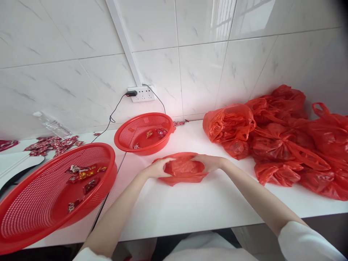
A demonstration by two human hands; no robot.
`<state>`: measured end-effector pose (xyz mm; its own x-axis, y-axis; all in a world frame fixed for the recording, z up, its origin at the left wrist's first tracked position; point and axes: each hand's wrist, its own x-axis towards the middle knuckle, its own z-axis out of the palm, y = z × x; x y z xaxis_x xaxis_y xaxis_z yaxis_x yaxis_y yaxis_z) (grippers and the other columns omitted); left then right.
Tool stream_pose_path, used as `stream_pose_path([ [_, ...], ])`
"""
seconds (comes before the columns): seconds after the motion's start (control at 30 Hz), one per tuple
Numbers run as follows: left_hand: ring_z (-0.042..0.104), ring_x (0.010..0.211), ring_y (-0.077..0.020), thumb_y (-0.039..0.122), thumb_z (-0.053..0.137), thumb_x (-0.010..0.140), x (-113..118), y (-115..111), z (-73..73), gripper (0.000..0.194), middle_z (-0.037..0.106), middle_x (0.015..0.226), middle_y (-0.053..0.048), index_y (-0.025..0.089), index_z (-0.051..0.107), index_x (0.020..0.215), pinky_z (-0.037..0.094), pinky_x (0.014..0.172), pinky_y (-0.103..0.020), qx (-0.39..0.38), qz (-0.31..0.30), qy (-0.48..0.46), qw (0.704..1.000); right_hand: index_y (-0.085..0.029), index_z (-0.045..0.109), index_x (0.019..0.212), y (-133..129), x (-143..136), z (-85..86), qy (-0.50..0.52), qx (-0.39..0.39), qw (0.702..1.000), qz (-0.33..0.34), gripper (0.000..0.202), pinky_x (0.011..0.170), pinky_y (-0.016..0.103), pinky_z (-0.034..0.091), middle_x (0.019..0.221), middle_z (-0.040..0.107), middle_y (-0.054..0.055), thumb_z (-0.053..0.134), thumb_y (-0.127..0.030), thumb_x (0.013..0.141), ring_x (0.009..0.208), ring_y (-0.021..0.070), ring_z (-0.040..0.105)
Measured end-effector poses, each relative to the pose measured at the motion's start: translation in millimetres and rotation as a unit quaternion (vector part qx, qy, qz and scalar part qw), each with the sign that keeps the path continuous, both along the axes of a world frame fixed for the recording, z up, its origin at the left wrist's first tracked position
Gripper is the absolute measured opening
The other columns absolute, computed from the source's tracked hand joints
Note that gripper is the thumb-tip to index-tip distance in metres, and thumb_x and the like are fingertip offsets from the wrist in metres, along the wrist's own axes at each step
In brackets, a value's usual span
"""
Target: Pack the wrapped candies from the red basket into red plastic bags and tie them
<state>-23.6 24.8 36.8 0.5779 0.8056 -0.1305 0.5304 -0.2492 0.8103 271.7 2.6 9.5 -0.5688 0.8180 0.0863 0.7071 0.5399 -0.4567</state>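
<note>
A red plastic bag [185, 178] sits on the white table in front of me with its mouth spread wide. At its left side, my left hand [160, 168] grips the rim, with the thumb and fingers curved around the edge. My right hand [208, 163] grips the opposite side, its fingertips partly hidden in the bag. Between the hands, the crumpled inside of the bag shows. Behind it stands a small red plastic basket [157, 148] with a few wrapped candies [161, 133] in it.
A large red basket [112, 159] with several wrapped pieces stands at the left. Red packets [51, 145] and a clear bottle [53, 125] lie behind it. Filled red bags [282, 145] pile up at the right. A black cable [116, 107] runs from the power strip [145, 94].
</note>
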Motion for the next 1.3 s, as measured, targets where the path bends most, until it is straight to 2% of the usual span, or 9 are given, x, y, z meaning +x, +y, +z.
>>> stream_pose_path([
  [0.13,0.060,0.058,-0.0143,0.043,0.077,0.066,-2,10,-17.9,0.038,0.066,0.069,-0.005,0.015,0.070,0.090,0.045,0.052,-0.022,-0.166,0.199,-0.228,0.938,-0.022,0.065,0.116,-4,-5,-11.8,0.076,0.055,0.995,0.013,0.043,0.091,0.039,0.050,0.115,0.067,0.008,0.071,-0.036,0.076,0.103,0.0249,0.064],
  [0.27,0.063,0.056,-0.0161,0.075,0.047,0.076,3,19,-8.3,0.065,0.067,0.075,-0.012,0.013,0.060,0.091,0.050,0.046,-0.024,-0.258,0.384,-0.383,0.799,-0.017,0.064,0.109,-15,-16,-19.8,0.096,0.171,0.980,-0.028,0.029,0.097,0.048,0.045,0.125,0.061,0.014,0.059,-0.037,0.088,0.114,0.0294,0.057],
  [0.33,0.069,0.068,-0.0207,0.070,0.050,0.079,4,23,0.9,0.062,0.068,0.083,-0.018,0.010,0.059,0.094,0.056,0.054,-0.026,-0.296,0.426,-0.444,0.731,-0.019,0.064,0.105,-21,-21,-20.7,0.108,0.249,0.961,-0.041,0.020,0.094,0.045,0.047,0.120,0.064,0.012,0.053,-0.030,0.092,0.111,0.0269,0.058],
  [0.43,0.071,0.084,-0.0238,0.037,0.055,0.084,2,24,4.2,0.033,0.069,0.088,-0.017,0.008,0.060,0.099,0.059,0.064,-0.027,-0.285,0.413,-0.515,0.695,-0.021,0.061,0.105,-30,-29,-21.6,0.141,0.309,0.939,-0.059,0.016,0.088,0.041,0.050,0.112,0.066,0.010,0.050,-0.021,0.093,0.104,0.0231,0.060],
  [0.53,0.071,0.082,-0.0194,0.015,0.051,0.077,2,21,-9.3,0.019,0.071,0.089,-0.011,0.012,0.061,0.093,0.060,0.066,-0.025,-0.234,0.386,-0.563,0.692,-0.022,0.059,0.105,-34,-35,-21.6,0.162,0.322,0.930,-0.080,0.016,0.085,0.040,0.050,0.109,0.066,0.010,0.050,-0.018,0.093,0.102,0.0225,0.060],
  [0.67,0.067,0.069,-0.0133,0.008,0.051,0.071,7,18,-32.4,0.011,0.069,0.074,-0.003,0.015,0.058,0.075,0.060,0.065,-0.025,-0.196,0.396,-0.560,0.701,-0.022,0.059,0.103,-30,-47,-11.6,0.183,0.320,0.923,-0.112,0.016,0.084,0.041,0.049,0.108,0.065,0.009,0.048,-0.017,0.093,0.102,0.0235,0.059],
  [0.83,0.067,0.077,-0.0176,0.011,0.058,0.065,16,13,-41.8,0.007,0.070,0.079,-0.005,0.014,0.060,0.070,0.060,0.067,-0.031,-0.184,0.365,-0.548,0.730,-0.022,0.057,0.107,-23,-67,1.7,0.237,0.293,0.912,-0.162,0.017,0.089,0.043,0.047,0.113,0.063,0.010,0.046,-0.020,0.094,0.106,0.0234,0.058],
  [1.03,0.066,0.087,-0.0243,0.022,0.064,0.065,29,-2,-46.3,0.021,0.071,0.091,-0.008,0.011,0.068,0.082,0.060,0.073,-0.040,-0.160,0.293,-0.487,0.807,-0.024,0.053,0.118,-32,-59,-15.4,0.190,0.309,0.913,-0.188,0.027,0.102,0.050,0.039,0.120,0.061,0.011,0.048,-0.023,0.092,0.112,0.0256,0.056],
  [1.3,0.068,0.097,-0.0330,0.026,0.064,0.069,52,-23,-62.2,0.026,0.074,0.090,-0.012,0.009,0.071,0.088,0.056,0.082,-0.046,-0.234,0.207,-0.449,0.837,-0.022,0.033,0.142,-26,-45,-15.5,0.114,0.278,0.924,-0.235,0.057,0.114,0.056,0.024,0.138,0.052,0.013,0.053,-0.039,0.091,0.128,0.0282,0.047],
])
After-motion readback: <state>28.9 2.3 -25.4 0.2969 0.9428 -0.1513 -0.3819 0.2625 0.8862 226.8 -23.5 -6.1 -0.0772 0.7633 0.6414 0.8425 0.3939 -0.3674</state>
